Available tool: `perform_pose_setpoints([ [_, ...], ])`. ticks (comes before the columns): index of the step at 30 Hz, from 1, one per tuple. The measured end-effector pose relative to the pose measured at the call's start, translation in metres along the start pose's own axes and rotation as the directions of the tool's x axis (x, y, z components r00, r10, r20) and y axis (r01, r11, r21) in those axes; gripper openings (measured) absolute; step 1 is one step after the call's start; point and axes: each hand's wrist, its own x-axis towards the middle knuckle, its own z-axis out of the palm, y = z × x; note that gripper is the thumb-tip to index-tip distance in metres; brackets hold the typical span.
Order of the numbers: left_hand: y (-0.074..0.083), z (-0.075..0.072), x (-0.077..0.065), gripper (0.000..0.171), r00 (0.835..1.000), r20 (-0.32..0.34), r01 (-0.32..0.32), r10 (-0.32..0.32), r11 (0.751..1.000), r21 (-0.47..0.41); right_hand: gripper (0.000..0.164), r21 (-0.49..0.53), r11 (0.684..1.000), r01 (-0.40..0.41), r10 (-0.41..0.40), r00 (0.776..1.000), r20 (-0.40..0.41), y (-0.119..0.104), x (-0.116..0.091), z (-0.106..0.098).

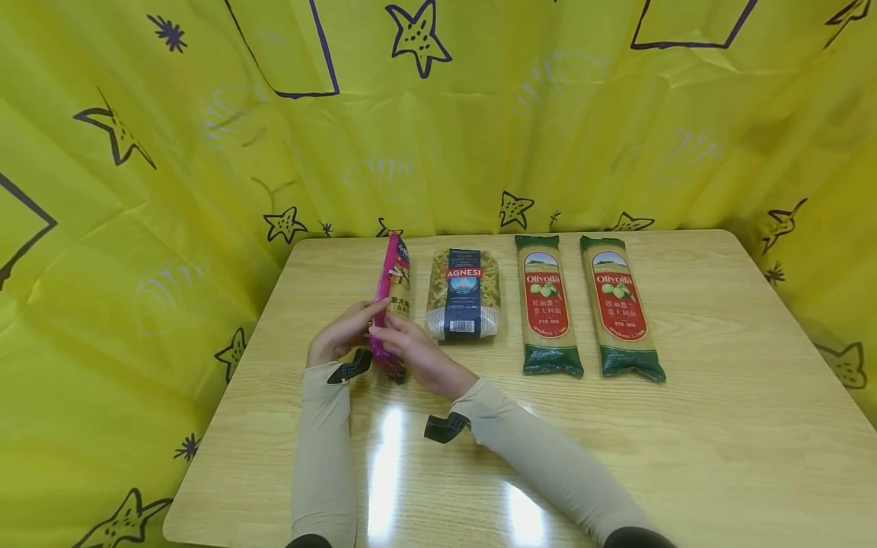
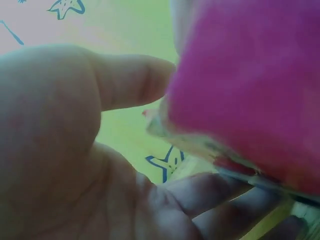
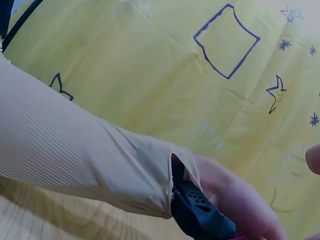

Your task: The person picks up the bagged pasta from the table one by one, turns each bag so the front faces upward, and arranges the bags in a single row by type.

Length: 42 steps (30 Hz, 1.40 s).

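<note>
A pink-backed pasta packet (image 1: 400, 285) stands tilted on its long edge at the left of the table. My left hand (image 1: 347, 329) holds it from the left; in the left wrist view the thumb (image 2: 137, 80) meets the edge of its magenta side while the fingers lie under it. From the near right, my right hand (image 1: 425, 355) grips the packet's lower part. Its fingers are partly hidden there. Just right of it lies a clear bag of AGNESI pasta (image 1: 464, 295) with a blue band. The right wrist view mostly shows the left sleeve (image 3: 100, 155).
Two Olivoilà spaghetti packets, one (image 1: 548, 304) beside the other (image 1: 621, 304), lie flat to the right with green ends. All sit on a light wooden table (image 1: 726, 426). A yellow patterned curtain (image 1: 473, 137) hangs behind and along the sides.
</note>
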Motion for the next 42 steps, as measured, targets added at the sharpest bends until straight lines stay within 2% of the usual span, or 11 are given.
perform_pose_setpoints([
  [4,0.000,-0.001,-0.003,0.065,1.000,-0.013,0.004,-0.003,0.999,0.047,0.074,0.002,1.000,0.002,-0.002,1.000,0.012,0.002,0.000,-0.001],
  [8,0.000,-0.003,-0.004,0.067,1.000,0.001,0.014,-0.014,0.999,0.047,0.076,0.007,1.000,-0.008,0.008,1.000,0.019,0.003,0.001,-0.001],
  [13,-0.001,-0.007,-0.005,0.070,0.999,0.008,0.035,-0.036,0.995,0.089,0.078,-0.009,0.999,-0.031,0.031,0.999,0.015,0.006,0.000,0.000],
  [18,0.000,-0.012,-0.009,0.073,0.998,0.001,0.065,-0.066,0.993,0.095,0.076,0.001,0.999,-0.049,0.049,0.999,-0.015,0.008,0.000,0.000],
  [23,-0.001,-0.016,-0.014,0.074,0.999,0.005,0.050,-0.052,0.988,0.145,0.069,0.025,0.999,-0.035,0.036,0.998,-0.047,0.008,0.000,0.000],
  [29,-0.005,-0.023,-0.022,0.079,0.997,-0.006,0.077,-0.077,0.985,0.158,0.062,0.027,0.999,-0.045,0.048,0.989,-0.141,0.010,-0.001,-0.002],
  [35,-0.010,-0.027,-0.024,0.082,0.995,0.004,0.101,-0.102,0.987,0.123,0.062,0.039,0.995,-0.091,0.097,0.974,-0.203,0.013,0.001,-0.004],
  [38,-0.012,-0.028,-0.023,0.081,0.996,0.010,0.091,-0.093,0.988,0.123,0.066,0.072,0.990,-0.122,0.135,0.969,-0.206,0.014,0.000,-0.005],
  [42,-0.011,-0.029,-0.026,0.089,0.997,0.031,0.072,-0.077,0.987,0.146,0.070,0.121,0.980,-0.157,0.180,0.961,-0.208,0.014,0.000,-0.004],
])
